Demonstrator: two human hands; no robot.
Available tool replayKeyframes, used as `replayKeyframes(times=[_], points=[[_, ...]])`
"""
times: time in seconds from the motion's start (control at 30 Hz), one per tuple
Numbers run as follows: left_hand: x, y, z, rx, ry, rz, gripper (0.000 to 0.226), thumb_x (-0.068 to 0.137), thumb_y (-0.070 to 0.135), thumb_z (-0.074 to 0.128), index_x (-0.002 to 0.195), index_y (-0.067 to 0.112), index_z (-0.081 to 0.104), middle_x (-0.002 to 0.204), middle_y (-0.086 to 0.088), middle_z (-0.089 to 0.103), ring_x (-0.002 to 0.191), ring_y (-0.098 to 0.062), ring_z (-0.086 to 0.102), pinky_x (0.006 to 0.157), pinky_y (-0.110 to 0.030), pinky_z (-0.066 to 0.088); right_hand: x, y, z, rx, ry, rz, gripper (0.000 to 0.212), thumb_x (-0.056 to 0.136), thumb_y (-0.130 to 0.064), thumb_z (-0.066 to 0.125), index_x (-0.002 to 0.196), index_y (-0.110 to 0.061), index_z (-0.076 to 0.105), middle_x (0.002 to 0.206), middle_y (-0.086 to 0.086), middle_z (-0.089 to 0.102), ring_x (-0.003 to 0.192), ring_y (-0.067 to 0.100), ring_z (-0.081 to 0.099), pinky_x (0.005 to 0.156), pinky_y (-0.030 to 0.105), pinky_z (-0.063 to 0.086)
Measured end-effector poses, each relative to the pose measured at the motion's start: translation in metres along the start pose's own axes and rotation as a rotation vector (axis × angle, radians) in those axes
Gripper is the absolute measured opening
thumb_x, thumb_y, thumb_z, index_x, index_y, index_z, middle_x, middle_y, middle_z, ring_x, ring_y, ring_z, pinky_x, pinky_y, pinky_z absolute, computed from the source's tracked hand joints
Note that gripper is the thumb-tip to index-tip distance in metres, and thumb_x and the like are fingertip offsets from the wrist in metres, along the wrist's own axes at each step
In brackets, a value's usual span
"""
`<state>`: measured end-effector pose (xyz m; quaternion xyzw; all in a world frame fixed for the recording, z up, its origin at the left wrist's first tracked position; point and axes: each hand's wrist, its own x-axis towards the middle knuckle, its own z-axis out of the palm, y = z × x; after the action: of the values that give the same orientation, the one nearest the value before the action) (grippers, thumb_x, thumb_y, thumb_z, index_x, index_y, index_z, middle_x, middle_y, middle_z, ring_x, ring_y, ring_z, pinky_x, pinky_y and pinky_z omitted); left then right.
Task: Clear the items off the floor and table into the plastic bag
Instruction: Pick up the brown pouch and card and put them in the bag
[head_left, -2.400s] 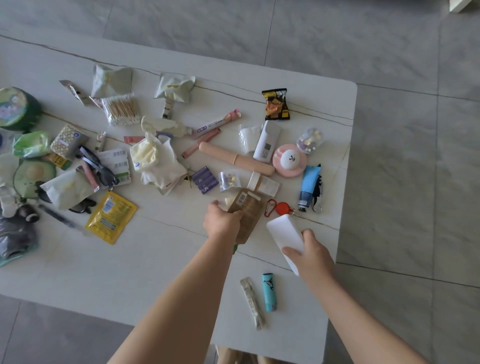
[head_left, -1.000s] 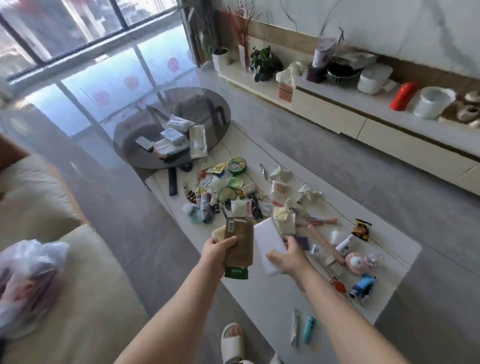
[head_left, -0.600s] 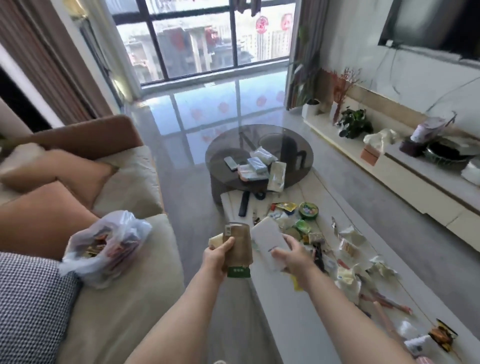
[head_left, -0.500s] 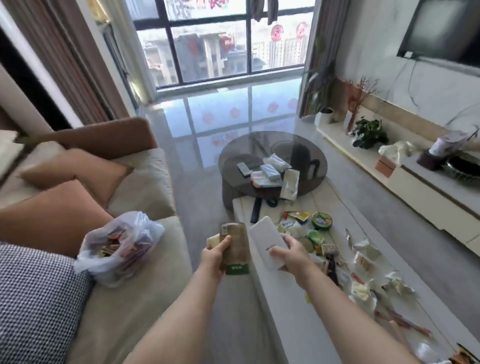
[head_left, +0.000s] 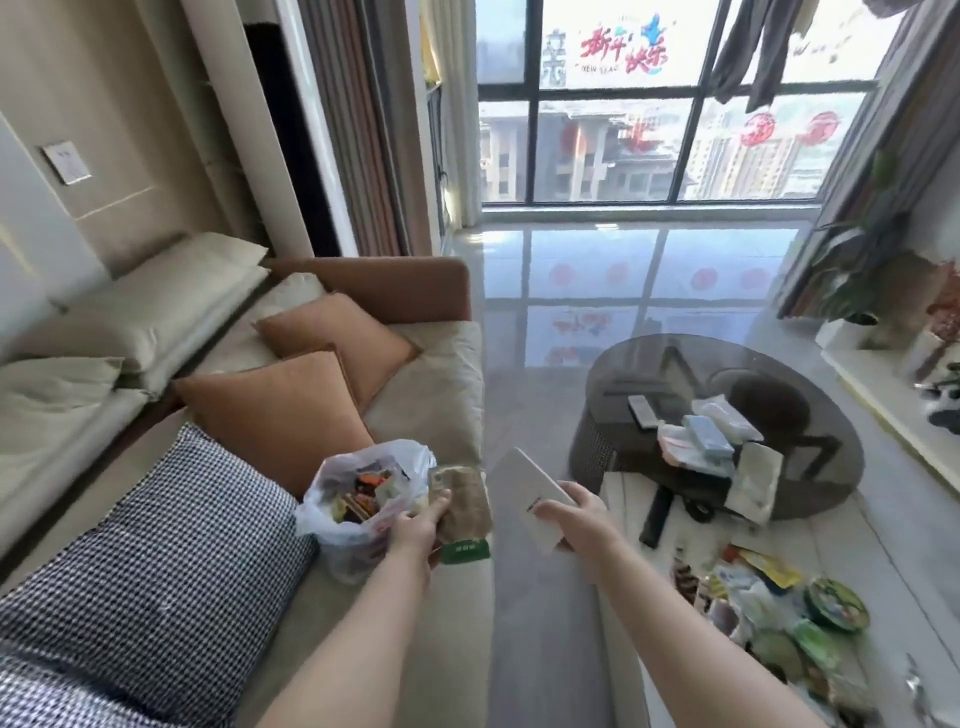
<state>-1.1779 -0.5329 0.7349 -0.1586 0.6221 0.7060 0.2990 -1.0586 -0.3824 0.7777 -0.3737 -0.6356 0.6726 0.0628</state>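
A clear plastic bag (head_left: 340, 493) with several wrappers inside sits open on the sofa seat. My left hand (head_left: 415, 530) grips a brown paper packet with a green band (head_left: 465, 509), held right beside the bag's mouth. To the right, over the floor gap, my right hand (head_left: 576, 522) holds a flat white box (head_left: 524, 491) by its near end. Several packets and a green round tin (head_left: 836, 605) lie on the white table (head_left: 618, 613) at the lower right.
The beige sofa (head_left: 441, 395) carries orange cushions (head_left: 275, 410) and a checked pillow (head_left: 166, 561) left of the bag. A round glass table (head_left: 722, 415) with packets and a remote stands ahead on the right. Grey floor runs between sofa and tables.
The view has swung left from the table toward the sofa. Both hands carried the brown packet and the white box along, and the left hand now sits at the bag's mouth.
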Motion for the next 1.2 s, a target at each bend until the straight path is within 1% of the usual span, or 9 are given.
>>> replayKeyframes(times=[0.2,0.33,0.43,0.57,0.63,0.73,0.93,1.0,1.2], points=[[0.043,0.026,-0.029,-0.026,0.152,-0.019,0.039,0.083,0.02,0.071,0.118,0.005,0.062,0.108,-0.012,0.067,0.096,-0.03,0.063,0.088,-0.039,0.051,0.066,-0.018,0.046,-0.075,-0.149,0.054,0.02,0.083,0.0,0.06,0.098,-0.013,0.061,0.078,0.004,0.061,0.066,0.014,0.057,0.048,0.02,0.05],[0.07,0.042,-0.034,-0.059,0.285,-0.002,0.03,0.086,0.014,0.067,0.113,0.003,0.062,0.099,-0.011,0.066,0.088,-0.026,0.06,0.078,-0.034,0.05,0.121,-0.03,0.069,-0.119,-0.24,0.088,0.009,0.083,0.0,0.06,0.083,-0.01,0.061,0.082,0.01,0.06,0.069,0.018,0.058,0.05,0.022,0.053],[0.088,0.054,-0.033,-0.089,0.37,0.004,0.022,0.089,0.011,0.063,0.11,0.005,0.061,0.096,-0.007,0.063,0.085,-0.024,0.057,0.061,-0.026,0.044,0.159,-0.042,0.083,-0.156,-0.328,0.114,0.013,0.08,-0.004,0.064,0.093,-0.006,0.061,0.091,0.013,0.062,0.077,0.022,0.061,0.049,0.023,0.053],[0.108,0.057,-0.039,-0.147,0.462,-0.023,0.023,0.086,0.014,0.067,0.106,0.004,0.06,0.102,-0.014,0.065,0.092,-0.03,0.062,0.063,-0.029,0.049,0.208,-0.044,0.104,-0.218,-0.332,0.139,0.011,0.073,-0.012,0.068,0.081,-0.017,0.064,0.107,0.02,0.063,0.091,0.029,0.064,0.056,0.028,0.054],[0.114,0.054,-0.045,-0.169,0.531,-0.053,0.026,0.083,0.016,0.07,0.102,0.005,0.057,0.1,-0.015,0.065,0.093,-0.032,0.063,0.068,-0.035,0.054,0.224,-0.042,0.114,-0.243,-0.331,0.151,0.009,0.074,-0.013,0.065,0.081,-0.018,0.064,0.101,0.019,0.064,0.088,0.029,0.064,0.058,0.03,0.054],[0.134,0.046,-0.063,-0.185,0.567,-0.105,0.041,0.074,0.023,0.076,0.106,0.003,0.059,0.103,-0.016,0.07,0.091,-0.033,0.067,0.085,-0.05,0.054,0.235,-0.045,0.129,-0.239,-0.374,0.196,0.015,0.083,-0.007,0.056,0.095,-0.005,0.065,0.08,0.012,0.06,0.072,0.024,0.058,0.066,0.033,0.051],[0.188,0.038,-0.097,-0.182,0.635,-0.16,0.051,0.067,0.024,0.075,0.108,-0.004,0.06,0.097,-0.02,0.07,0.087,-0.035,0.069,0.083,-0.055,0.055,0.265,-0.043,0.162,-0.221,-0.376,0.274,0.007,0.089,-0.006,0.053,0.09,-0.009,0.06,0.075,0.007,0.055,0.067,0.019,0.055,0.052,0.026,0.05],[0.196,0.05,-0.098,-0.149,0.667,-0.18,0.053,0.071,0.021,0.072,0.111,-0.009,0.056,0.094,-0.022,0.069,0.087,-0.036,0.068,0.084,-0.052,0.055,0.279,-0.036,0.176,-0.224,-0.356,0.287,0.01,0.088,-0.006,0.056,0.094,-0.009,0.062,0.078,0.008,0.059,0.073,0.023,0.058,0.056,0.028,0.052],[0.254,0.065,-0.113,-0.02,0.634,-0.228,0.03,0.086,0.014,0.063,0.111,0.002,0.053,0.098,-0.012,0.06,0.087,-0.025,0.056,0.075,-0.031,0.043,0.327,-0.008,0.226,-0.296,-0.277,0.375,0.014,0.085,-0.001,0.057,0.097,-0.007,0.061,0.1,0.02,0.064,0.091,0.035,0.064,0.07,0.039,0.058]])
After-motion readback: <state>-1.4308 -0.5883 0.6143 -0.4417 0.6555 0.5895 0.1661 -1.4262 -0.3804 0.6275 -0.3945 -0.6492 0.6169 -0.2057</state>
